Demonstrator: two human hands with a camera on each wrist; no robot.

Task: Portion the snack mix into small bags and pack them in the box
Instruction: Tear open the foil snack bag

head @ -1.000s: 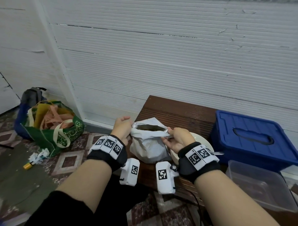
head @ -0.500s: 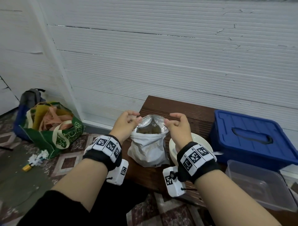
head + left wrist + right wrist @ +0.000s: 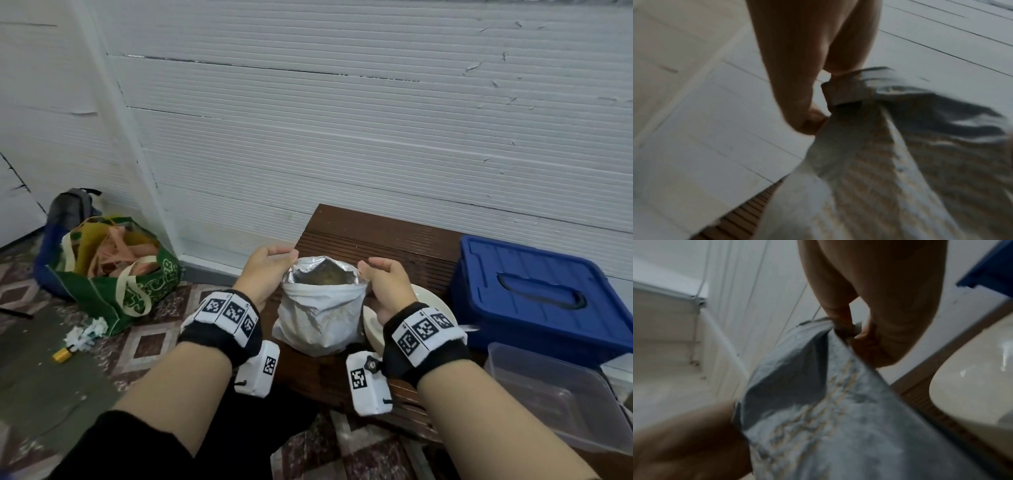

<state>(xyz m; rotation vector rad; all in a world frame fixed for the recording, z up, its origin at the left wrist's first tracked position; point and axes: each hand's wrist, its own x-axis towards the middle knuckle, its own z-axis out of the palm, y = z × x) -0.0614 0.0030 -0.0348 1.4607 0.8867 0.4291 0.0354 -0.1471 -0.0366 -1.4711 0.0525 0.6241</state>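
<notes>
While your left hand (image 3: 265, 274) and right hand (image 3: 387, 286) pinched opposite rims of the pouch (image 3: 320, 317) standing on the bench (image 3: 383, 240), you needed even outward pulls, keeping it upright

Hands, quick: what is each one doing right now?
Left hand: pinches the left rim of the foil snack bag.
Right hand: pinches the right rim of that bag, holding it open.
</notes>
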